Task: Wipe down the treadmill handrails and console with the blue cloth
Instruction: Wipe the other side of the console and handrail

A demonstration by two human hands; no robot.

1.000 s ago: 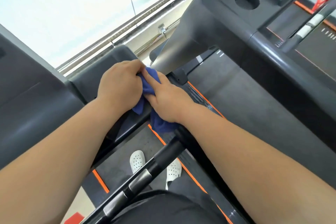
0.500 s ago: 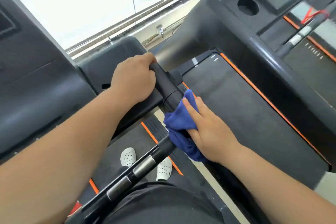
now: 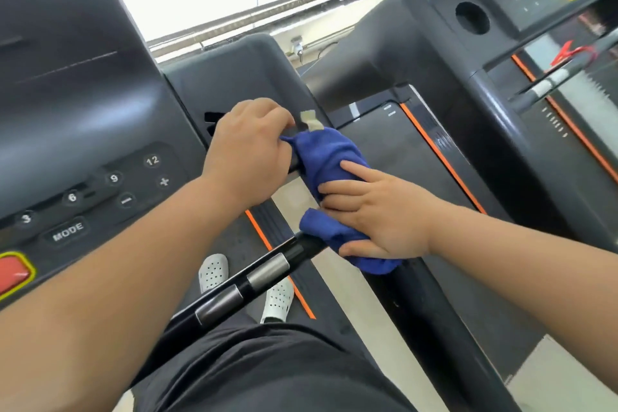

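The blue cloth (image 3: 329, 157) is wrapped around the black handrail (image 3: 254, 274) where it meets the console. My right hand (image 3: 378, 214) grips the cloth around the rail, index finger stretched along it. My left hand (image 3: 247, 147) is curled over the rail's upper end and pinches one corner of the cloth. The console (image 3: 100, 157) with number keys and a MODE button fills the left side. Silver sensor bands show on the rail below the cloth.
A neighbouring treadmill (image 3: 501, 130) with its own console and cup hole stands to the right. An orange-edged belt (image 3: 401, 157) lies between. White clogs (image 3: 214, 271) stand on the deck below. A bright window is at the top.
The view swung left, bringing the console keys into sight. My right hand's cloth now spreads further up the rail, and my left hand has taken a corner of it.
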